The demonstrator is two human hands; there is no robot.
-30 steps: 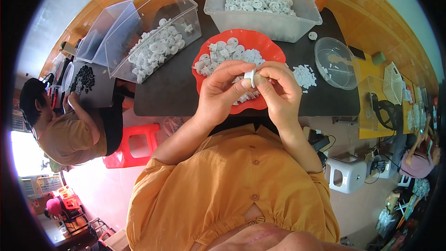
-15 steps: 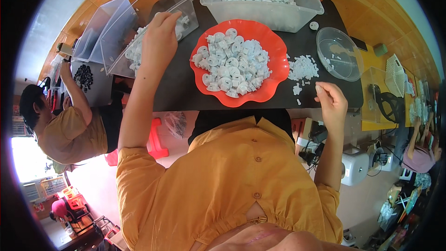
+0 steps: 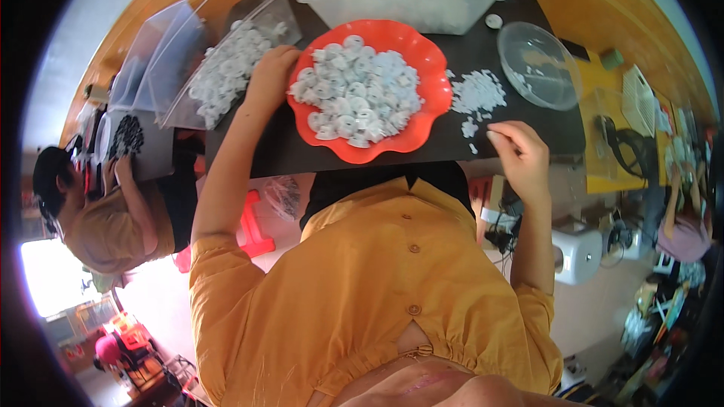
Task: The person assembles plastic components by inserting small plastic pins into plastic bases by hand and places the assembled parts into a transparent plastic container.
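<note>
A red scalloped dish [image 3: 427,124] sits mid-table, heaped with small white round plastic parts [image 3: 354,94]. My left hand [image 3: 271,75] is at the dish's left rim, back upward; its fingertips are blurred, and I cannot tell what they hold. Beside it, a clear bin [image 3: 185,109] contains more white plastic parts [image 3: 234,68]. To the right of the dish lies a loose pile of tiny white pieces [image 3: 480,92]. Just below and right of that pile my right hand [image 3: 522,157] hovers, thumb and forefinger pinched together; anything between them is too small to make out.
Behind the dish stands a large translucent bin [image 3: 400,11] of white parts. A round clear container [image 3: 554,102] with a few pieces is at the right. At the left, another person [image 3: 113,203] works over small black parts [image 3: 128,136]. A white basket [image 3: 637,102] stands far right.
My left hand has come down from over the clear bin to the dish's left rim. My right hand stays pinched near the tiny pieces. The whole view has shifted slightly.
</note>
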